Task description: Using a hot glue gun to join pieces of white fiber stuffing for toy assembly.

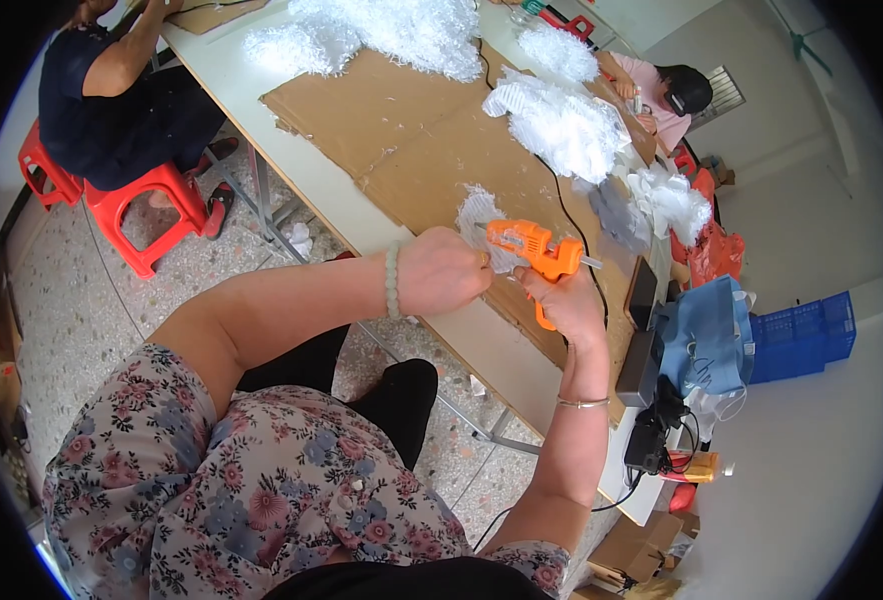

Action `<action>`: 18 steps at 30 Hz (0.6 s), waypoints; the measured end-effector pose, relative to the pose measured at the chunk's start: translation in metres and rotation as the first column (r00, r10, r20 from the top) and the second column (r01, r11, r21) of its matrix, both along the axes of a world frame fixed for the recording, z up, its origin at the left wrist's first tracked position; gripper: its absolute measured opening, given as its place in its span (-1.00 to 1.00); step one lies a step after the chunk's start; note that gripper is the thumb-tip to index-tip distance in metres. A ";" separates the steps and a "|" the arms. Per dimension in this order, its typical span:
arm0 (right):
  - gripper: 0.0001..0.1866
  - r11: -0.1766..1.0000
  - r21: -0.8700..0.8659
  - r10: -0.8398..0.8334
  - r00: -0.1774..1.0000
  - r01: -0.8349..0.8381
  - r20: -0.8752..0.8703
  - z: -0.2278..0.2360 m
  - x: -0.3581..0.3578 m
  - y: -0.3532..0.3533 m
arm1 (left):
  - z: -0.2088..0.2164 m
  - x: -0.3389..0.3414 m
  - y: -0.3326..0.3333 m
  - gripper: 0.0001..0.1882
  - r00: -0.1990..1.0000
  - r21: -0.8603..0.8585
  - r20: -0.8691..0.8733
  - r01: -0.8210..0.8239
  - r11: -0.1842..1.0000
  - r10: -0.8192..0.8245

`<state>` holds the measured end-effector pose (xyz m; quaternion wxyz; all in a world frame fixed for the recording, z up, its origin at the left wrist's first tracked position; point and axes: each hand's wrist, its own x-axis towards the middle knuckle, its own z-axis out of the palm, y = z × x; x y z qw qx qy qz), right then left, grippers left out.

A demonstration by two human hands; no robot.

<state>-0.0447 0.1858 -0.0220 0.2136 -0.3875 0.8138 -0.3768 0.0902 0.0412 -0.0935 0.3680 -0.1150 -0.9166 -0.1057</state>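
Observation:
An orange hot glue gun (533, 240) is gripped in my right hand (568, 303), its nozzle pointing left and a clear glue stick poking out of its back end. My left hand (443, 272) is closed just below the nozzle, knuckles up. Whatever its fingers pinch is hidden. Beneath the nozzle, a piece of white textured material (483, 222) lies on the cardboard sheet (391, 140), partly covered by my left hand and the gun.
Fluffy white heaps (401, 35) and white pieces (566, 125) cover the far table. A black cord (561, 190) crosses the cardboard. Right of it stand a dark box (639, 368) and a blue bag (706, 335). Co-workers sit at far left (111, 100) and far right (666, 110).

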 end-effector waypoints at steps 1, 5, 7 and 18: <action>-0.81 1.000 -0.010 0.008 1.000 -0.008 -0.004 0.000 -0.001 0.000 | 0.000 0.000 0.001 -0.89 1.000 -0.002 0.007 0.000 1.000 0.000; -0.83 1.000 0.004 -0.024 0.997 0.025 -0.077 0.002 0.005 -0.006 | 0.001 0.001 0.002 -0.90 1.000 0.049 0.024 -0.008 0.999 0.007; -0.82 1.000 0.002 -0.010 0.999 0.011 -0.053 0.000 0.004 -0.004 | 0.001 0.002 0.001 -0.90 0.999 0.044 0.031 -0.016 0.999 0.015; -0.84 1.000 -0.009 -0.024 0.998 0.024 -0.050 -0.004 0.002 0.005 | 0.027 0.019 -0.024 -0.92 0.996 0.240 -0.060 -0.047 0.970 0.063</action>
